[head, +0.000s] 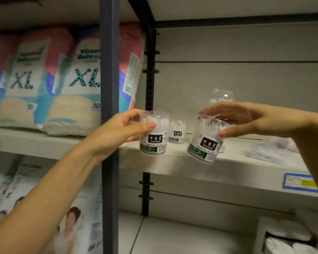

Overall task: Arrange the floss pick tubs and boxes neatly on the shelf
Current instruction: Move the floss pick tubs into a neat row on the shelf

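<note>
The left hand (pixel 117 133) grips a clear floss tub (pixel 154 133) from its left side, thumb (pixel 145 126) pressed across the front just above the black label, the other fingers wrapped behind. The tub stands upright at the front edge of the white shelf (pixel 173 162); whether its base rests on the board or hangs just above it cannot be told.

The right hand (pixel 255 119) holds a second tub (pixel 206 141) from above and the right, fingers (pixel 218 111) spread over the top, thumb (pixel 228 132) closed against the side near the white picks inside. This tub is tilted, its top leaning right, its base off the shelf and overhanging the front edge.

Between the two held tubs, farther back, a small tub (pixel 177 132) stands upright on the shelf. Behind the right hand, the clear dome of another tub (pixel 221 97) rises above the fingers. Right of that hand, blurred clear packs (pixel 270 149) lie on the board; what they contain is unclear. Below them, a blue-edged price tag (pixel 299 182) sits on the shelf front.

Left of the left hand, past a dark post (pixel 109 88), diaper packs marked XL (pixel 75 85) fill the neighbouring shelf.
</note>
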A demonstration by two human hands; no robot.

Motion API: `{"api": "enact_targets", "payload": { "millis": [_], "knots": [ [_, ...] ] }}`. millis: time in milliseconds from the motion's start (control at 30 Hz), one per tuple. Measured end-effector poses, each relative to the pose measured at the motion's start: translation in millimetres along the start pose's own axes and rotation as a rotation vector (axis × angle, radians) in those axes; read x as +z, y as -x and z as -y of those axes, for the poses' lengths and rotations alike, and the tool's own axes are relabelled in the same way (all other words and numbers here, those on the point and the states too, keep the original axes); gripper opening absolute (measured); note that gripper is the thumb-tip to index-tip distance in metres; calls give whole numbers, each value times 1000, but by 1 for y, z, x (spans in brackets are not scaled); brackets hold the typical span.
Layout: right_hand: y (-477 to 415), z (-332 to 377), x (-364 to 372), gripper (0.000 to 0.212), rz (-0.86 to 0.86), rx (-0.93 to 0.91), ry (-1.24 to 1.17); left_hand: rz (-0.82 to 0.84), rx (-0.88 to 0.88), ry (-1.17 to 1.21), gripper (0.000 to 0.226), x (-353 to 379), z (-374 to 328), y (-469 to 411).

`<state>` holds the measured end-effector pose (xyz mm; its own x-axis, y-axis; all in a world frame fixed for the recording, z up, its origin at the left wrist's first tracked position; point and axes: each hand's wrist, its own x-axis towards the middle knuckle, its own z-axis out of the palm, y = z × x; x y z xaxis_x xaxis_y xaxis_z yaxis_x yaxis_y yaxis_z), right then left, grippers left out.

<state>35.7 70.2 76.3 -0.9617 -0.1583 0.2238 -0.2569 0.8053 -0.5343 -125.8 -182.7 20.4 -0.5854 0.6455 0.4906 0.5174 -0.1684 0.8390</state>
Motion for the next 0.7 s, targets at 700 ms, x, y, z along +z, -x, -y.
{"api": "enact_targets", "payload": {
  "millis": [700],
  "knots": [
    [-101, -18, 37, 39, -269, 220, 380, 141, 19, 19, 16, -27, 23, -26]
  ]
}}
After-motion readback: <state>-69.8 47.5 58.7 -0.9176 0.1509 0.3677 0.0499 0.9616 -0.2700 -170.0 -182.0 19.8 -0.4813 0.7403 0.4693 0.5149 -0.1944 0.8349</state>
